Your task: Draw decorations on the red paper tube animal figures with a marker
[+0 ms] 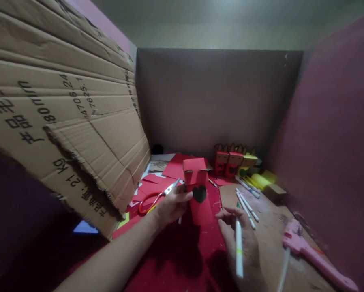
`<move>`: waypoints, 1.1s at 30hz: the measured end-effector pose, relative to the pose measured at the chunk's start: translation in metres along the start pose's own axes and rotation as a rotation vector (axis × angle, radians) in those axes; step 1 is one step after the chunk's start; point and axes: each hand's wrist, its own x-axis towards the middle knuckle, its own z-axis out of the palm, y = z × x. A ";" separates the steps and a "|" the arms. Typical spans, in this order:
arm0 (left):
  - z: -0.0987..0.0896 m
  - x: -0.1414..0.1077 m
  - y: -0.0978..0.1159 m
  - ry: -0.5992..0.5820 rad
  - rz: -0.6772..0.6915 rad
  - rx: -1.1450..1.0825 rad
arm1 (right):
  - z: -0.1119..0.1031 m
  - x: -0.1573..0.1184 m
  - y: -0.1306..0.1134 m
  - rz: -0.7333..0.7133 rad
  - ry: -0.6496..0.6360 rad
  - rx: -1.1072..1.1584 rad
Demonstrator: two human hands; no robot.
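My left hand (pixel 176 202) is closed on the side of a red paper figure (pixel 204 211) and holds it upright. The figure has a box-like head with two dark marks along its lower edge, and a black heart (pixel 199 194) on its body. In my right hand (pixel 243 239) is a white marker (pixel 239 251) with a yellow band, its near end slanting down toward me. The right fingertips are apart from the figure, to its right. Red-handled scissors (pixel 151 202) lie just left of my left hand, blades pointing away.
Red paper scraps (pixel 148 186) lie at the left. Several similar red and yellow figures (pixel 235 162) stand at the back, near yellow paper (pixel 262 178). Loose white markers (pixel 249 206) and a pink glue gun (pixel 312 251) are at the right. A large cardboard sheet (pixel 87 109) leans over the left side.
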 end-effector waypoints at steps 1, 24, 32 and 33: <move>-0.001 0.000 -0.001 0.003 0.002 -0.009 | 0.000 -0.002 0.003 -0.003 -0.010 0.002; 0.000 0.000 -0.014 0.125 -0.051 -0.056 | 0.007 0.004 0.021 -0.023 -0.149 -0.228; 0.010 0.000 -0.015 0.099 -0.036 0.058 | 0.004 -0.006 0.019 -0.001 -0.068 -0.238; 0.011 -0.001 -0.015 0.098 -0.041 0.061 | 0.005 -0.008 0.018 -0.018 -0.053 -0.244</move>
